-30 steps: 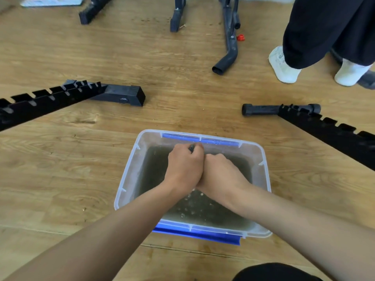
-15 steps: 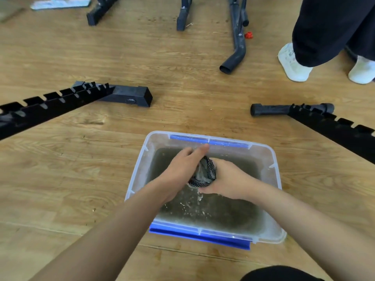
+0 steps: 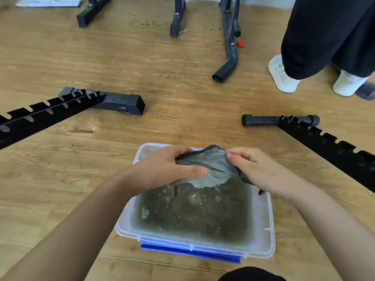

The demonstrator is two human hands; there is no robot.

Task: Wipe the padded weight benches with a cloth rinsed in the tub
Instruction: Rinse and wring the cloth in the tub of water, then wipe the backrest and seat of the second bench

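Observation:
A clear plastic tub point(image 3: 263, 226) with blue clips sits on the wooden floor in front of me, filled with murky grey-green water. Above its far half I hold a wet grey cloth point(image 3: 213, 171) with a black mesh edge, spread out between both hands. My left hand point(image 3: 168, 169) grips its left side with the thumb laid across it. My right hand point(image 3: 255, 169) pinches its right edge. The cloth's lower edge hangs just over the water. No padded bench surface is in view.
Black notched bench frames slant in from the left point(image 3: 50, 112) and the right point(image 3: 328, 142). Several black equipment feet point(image 3: 227, 67) stand farther back. A person in dark trousers and white shoes point(image 3: 284, 76) stands at the upper right.
My hands were clenched together, wringing the cloth down in the tub. They have since risen and moved apart, and the cloth is now unfolded between them.

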